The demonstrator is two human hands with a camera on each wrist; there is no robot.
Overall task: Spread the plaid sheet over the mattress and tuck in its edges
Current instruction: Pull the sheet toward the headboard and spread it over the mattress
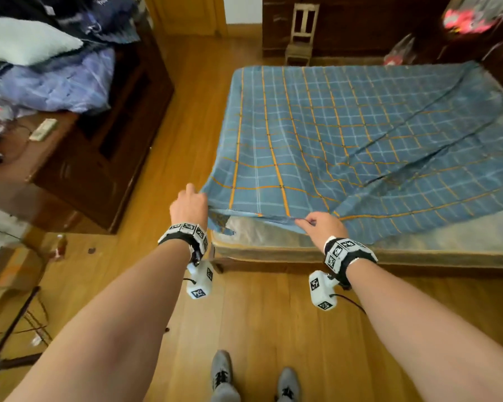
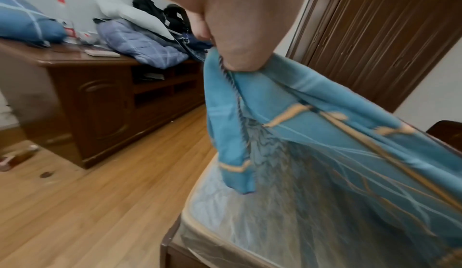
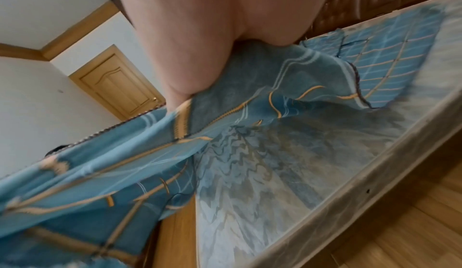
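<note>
Blue plaid sheet (image 1: pixel 346 134) w/ orange lines, creased, prob. airborne near-side.

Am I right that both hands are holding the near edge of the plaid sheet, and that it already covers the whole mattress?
Not quite. Both the left hand and right hand do hold the plaid sheet by its near edge, but the head view shows the mattress still bare along its near side.

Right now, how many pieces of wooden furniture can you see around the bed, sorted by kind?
Chairs: 1, the small wooden chair beyond the bed.
Cabinets: 1, the dark cabinet on the left, piled with bedding.
Wardrobes: 1, the dark wardrobe behind the chair.
Total: 3.
</note>
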